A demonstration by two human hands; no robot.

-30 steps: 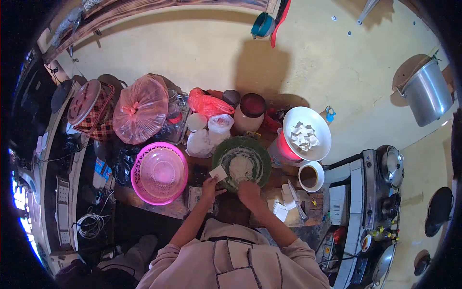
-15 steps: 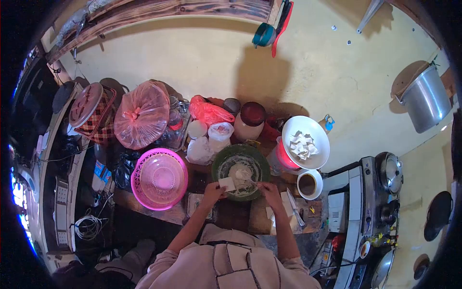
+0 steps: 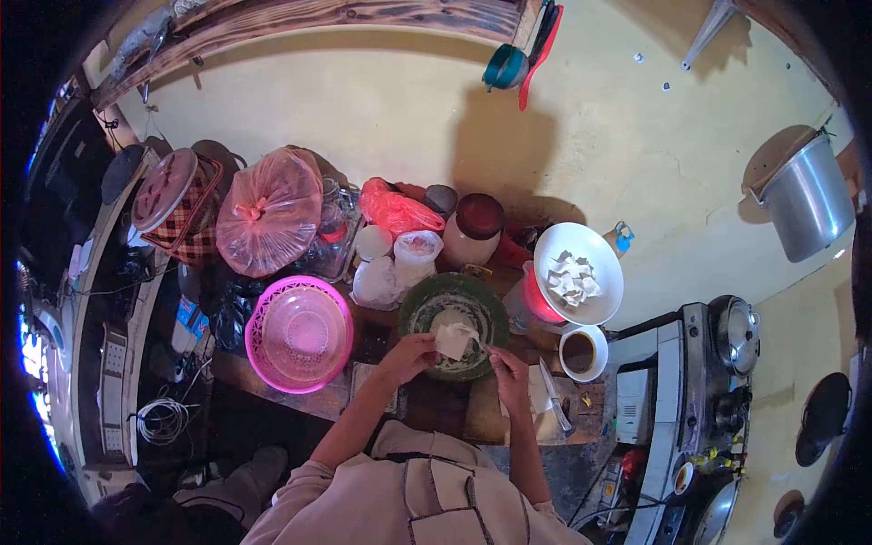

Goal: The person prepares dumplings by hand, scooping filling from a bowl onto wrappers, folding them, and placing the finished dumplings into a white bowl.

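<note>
My left hand (image 3: 415, 356) pinches a pale square dough wrapper (image 3: 449, 342) by its edge, over a dark green bowl (image 3: 495, 304). Inside that bowl lies a pale, sticky filling (image 3: 450, 318), and its inner wall is smeared with it. My right hand (image 3: 509, 371) is closed around a thin utensil (image 3: 479, 341), whose tip meets the wrapper; its exact kind is too small to tell. Right of this hand, a knife (image 3: 555, 397) rests on a wooden board (image 3: 586, 422) near some pale sheets (image 3: 543, 420).
At the right, a white bowl (image 3: 607, 272) of folded pale pieces sits above a cup of dark liquid (image 3: 581, 354). Left stands a pink basket (image 3: 257, 350). Bags and jars line the back, including a red-lidded jar (image 3: 479, 218). A stove (image 3: 704, 372) is far right.
My left hand has moved right and slightly up, bringing the wrapper further over the green bowl. The utensil in my right hand has come up to the wrapper.
</note>
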